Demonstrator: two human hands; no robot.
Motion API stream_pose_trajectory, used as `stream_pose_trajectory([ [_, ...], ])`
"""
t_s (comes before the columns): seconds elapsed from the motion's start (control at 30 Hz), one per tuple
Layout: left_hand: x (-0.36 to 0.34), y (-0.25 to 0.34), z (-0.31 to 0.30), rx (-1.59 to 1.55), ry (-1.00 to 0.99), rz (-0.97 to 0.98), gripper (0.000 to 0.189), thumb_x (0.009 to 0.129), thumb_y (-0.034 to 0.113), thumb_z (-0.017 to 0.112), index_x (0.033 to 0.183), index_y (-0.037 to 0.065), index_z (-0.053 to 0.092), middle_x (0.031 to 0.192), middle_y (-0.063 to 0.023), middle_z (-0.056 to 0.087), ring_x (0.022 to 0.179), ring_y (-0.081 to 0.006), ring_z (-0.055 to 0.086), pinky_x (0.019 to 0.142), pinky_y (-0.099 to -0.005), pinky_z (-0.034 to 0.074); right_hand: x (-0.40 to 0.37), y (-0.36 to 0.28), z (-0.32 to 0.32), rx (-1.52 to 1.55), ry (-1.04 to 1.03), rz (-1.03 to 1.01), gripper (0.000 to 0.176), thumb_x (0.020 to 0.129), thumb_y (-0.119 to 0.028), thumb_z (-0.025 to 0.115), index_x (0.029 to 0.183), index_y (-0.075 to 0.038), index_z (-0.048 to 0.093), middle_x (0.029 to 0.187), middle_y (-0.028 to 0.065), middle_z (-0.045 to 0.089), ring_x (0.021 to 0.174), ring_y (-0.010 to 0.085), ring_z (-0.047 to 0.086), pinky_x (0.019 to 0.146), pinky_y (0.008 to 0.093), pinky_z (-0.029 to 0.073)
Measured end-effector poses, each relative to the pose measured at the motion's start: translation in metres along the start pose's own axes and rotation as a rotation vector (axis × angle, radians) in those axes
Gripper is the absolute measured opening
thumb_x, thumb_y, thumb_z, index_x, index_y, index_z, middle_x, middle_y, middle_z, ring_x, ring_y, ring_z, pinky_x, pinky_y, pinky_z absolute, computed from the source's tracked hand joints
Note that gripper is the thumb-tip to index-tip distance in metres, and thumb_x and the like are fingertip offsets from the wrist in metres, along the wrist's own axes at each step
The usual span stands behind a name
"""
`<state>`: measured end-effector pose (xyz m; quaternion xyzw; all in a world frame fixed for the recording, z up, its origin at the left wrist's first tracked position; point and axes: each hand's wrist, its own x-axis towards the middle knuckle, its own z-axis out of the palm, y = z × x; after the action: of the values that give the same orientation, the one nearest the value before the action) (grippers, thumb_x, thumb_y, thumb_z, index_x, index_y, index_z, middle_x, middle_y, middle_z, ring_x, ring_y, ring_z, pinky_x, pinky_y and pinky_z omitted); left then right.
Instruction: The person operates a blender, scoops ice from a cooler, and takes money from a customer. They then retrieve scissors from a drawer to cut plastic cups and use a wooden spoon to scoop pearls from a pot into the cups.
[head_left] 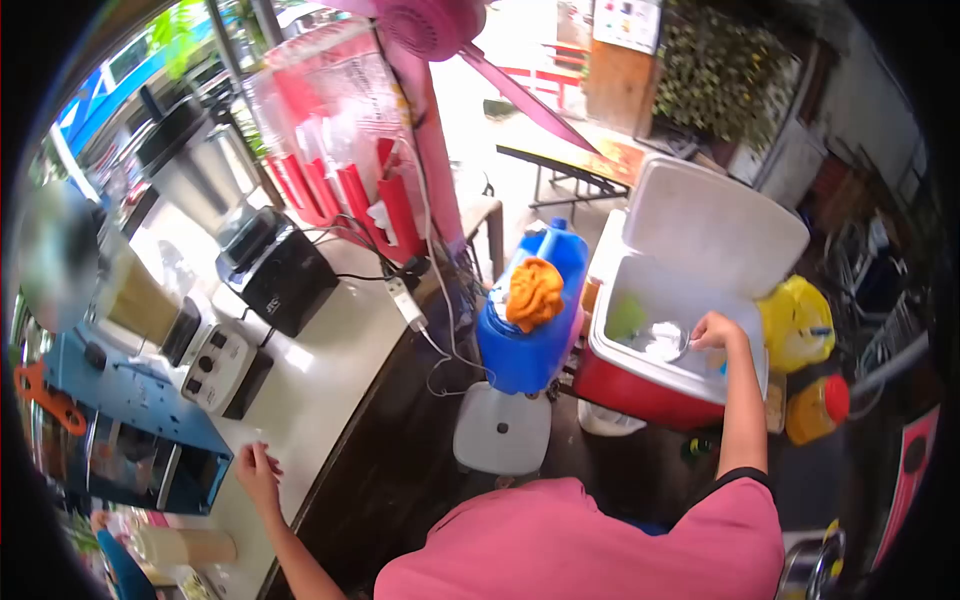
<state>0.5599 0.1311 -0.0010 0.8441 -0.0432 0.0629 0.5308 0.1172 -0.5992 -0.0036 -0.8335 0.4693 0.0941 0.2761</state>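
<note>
Right hand (pixel 715 328) is closed round the handle of a metal scoop (pixel 668 342), arm stretched out straight and down into the open red cooler (pixel 640 392). The scoop sits low inside, near the cooler's right wall, and its bowl blurs into the pale ice around it. Something green (pixel 628 318) lies at the inner left wall; I can't tell what it is.

Left hand (pixel 258 468) rests on the white counter (pixel 320 380) close to its front edge, fingers loosely bent, nothing in them that I can see.

The black blender base (pixel 285 285) at the counter's back carries small white lettering, too small to read with certainty. The poster (pixel 627 22) at the top is cut off and its print is illegible.

Just left of the cooler, a blue jug (pixel 520 350) stands on a white stool (pixel 503 428) with an orange cloth (pixel 535 292) bunched on top. A yellow jug (pixel 795 322) sits behind the cooler's right corner. The blue box (pixel 140 430) at the counter's left end is partly lost in the dark rim.
</note>
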Motion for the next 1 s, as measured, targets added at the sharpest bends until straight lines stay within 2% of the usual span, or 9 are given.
stream_pose_trajectory([
  [0.03,0.006,0.024,0.0,0.053,0.008,0.052,0.024,0.095,0.021,0.053,0.082,0.002,0.061,0.056,-0.0037,0.055,0.041,-0.009,0.049,0.036,-0.0229,0.035,0.027,-0.002,-0.006,-0.085,0.049,-0.144,0.021,0.068,-0.015,0.076,0.083,-0.003,0.069,0.081,0.0107,0.07,0.075,0.0225,0.065,0.066,0.0379,0.051],
  [0.1,0.025,0.068,-0.005,0.142,0.101,0.326,0.023,0.093,0.019,0.057,0.084,-0.001,0.061,0.062,-0.0052,0.06,0.054,-0.0093,0.052,0.051,-0.0262,0.041,0.064,-0.034,-0.041,-0.275,0.796,-0.329,0.026,0.071,-0.017,0.076,0.092,-0.003,0.068,0.099,0.0164,0.067,0.098,0.0313,0.06,0.086,0.0409,0.047],
  [0.23,0.072,0.18,-0.04,0.309,0.34,0.713,0.014,0.086,0.01,0.062,0.097,0.0,0.061,0.081,-0.0126,0.063,0.075,-0.0217,0.06,0.074,-0.0315,0.047,0.107,-0.128,-0.153,-0.533,1.364,-0.45,0.041,0.09,-0.022,0.057,0.126,-0.004,0.051,0.129,0.0189,0.052,0.122,0.0345,0.046,0.103,0.0419,0.037],
  [0.33,0.126,0.237,-0.081,0.305,0.489,0.812,0.03,0.082,0.016,0.067,0.107,0.0,0.059,0.093,-0.0139,0.064,0.086,-0.0245,0.062,0.081,-0.0334,0.048,0.155,-0.115,-0.16,-0.581,1.015,-0.019,0.063,0.095,-0.055,0.038,0.141,-0.012,0.04,0.136,0.0136,0.049,0.129,0.032,0.041,0.106,0.0483,0.031],
  [0.67,0.315,0.327,-0.18,0.583,0.519,0.376,0.121,0.061,0.077,0.066,0.124,-0.022,0.04,0.121,-0.0371,0.053,0.115,-0.0399,0.056,0.097,-0.0387,0.044,-0.006,-0.124,0.034,-0.468,1.393,-0.293,0.033,0.093,-0.031,0.056,0.109,-0.003,0.059,0.112,0.0163,0.054,0.106,0.0334,0.052,0.089,0.0412,0.043],
  [0.7,0.331,0.326,-0.183,0.601,0.497,0.327,0.126,0.058,0.08,0.065,0.126,-0.022,0.038,0.123,-0.0371,0.051,0.117,-0.0396,0.055,0.098,-0.0381,0.044,-0.024,-0.112,0.075,-0.565,1.081,0.072,0.066,0.079,-0.061,0.06,0.124,-0.012,0.058,0.127,0.0201,0.055,0.117,0.0416,0.05,0.096,0.0615,0.035],
  [0.8,0.364,0.323,-0.189,0.608,0.436,0.255,0.141,0.05,0.086,0.063,0.132,-0.023,0.029,0.127,-0.0368,0.049,0.121,-0.0383,0.052,0.1,-0.0373,0.043,-0.045,-0.095,0.168,-0.444,0.818,0.056,0.062,0.083,-0.053,0.058,0.125,-0.007,0.058,0.133,0.0204,0.052,0.126,0.0397,0.043,0.102,0.0586,0.031],
  [0.93,0.376,0.323,-0.19,0.576,0.29,0.179,0.143,0.045,0.082,0.069,0.134,-0.022,0.027,0.133,-0.0338,0.045,0.124,-0.0346,0.05,0.101,-0.0366,0.042,-0.078,-0.162,0.15,-0.316,0.653,0.215,0.057,0.087,-0.045,0.056,0.124,-0.002,0.057,0.134,0.0208,0.05,0.127,0.0386,0.042,0.103,0.0551,0.033],
  [1.0,0.395,0.315,-0.189,0.691,0.246,0.211,0.142,0.044,0.079,0.071,0.136,-0.02,0.026,0.135,-0.0318,0.044,0.124,-0.0337,0.051,0.1,-0.0355,0.043,-0.067,-0.194,0.156,-0.172,0.828,0.054,0.053,0.087,-0.04,0.059,0.123,-0.001,0.057,0.129,0.0217,0.053,0.123,0.0384,0.046,0.098,0.0529,0.038],
])
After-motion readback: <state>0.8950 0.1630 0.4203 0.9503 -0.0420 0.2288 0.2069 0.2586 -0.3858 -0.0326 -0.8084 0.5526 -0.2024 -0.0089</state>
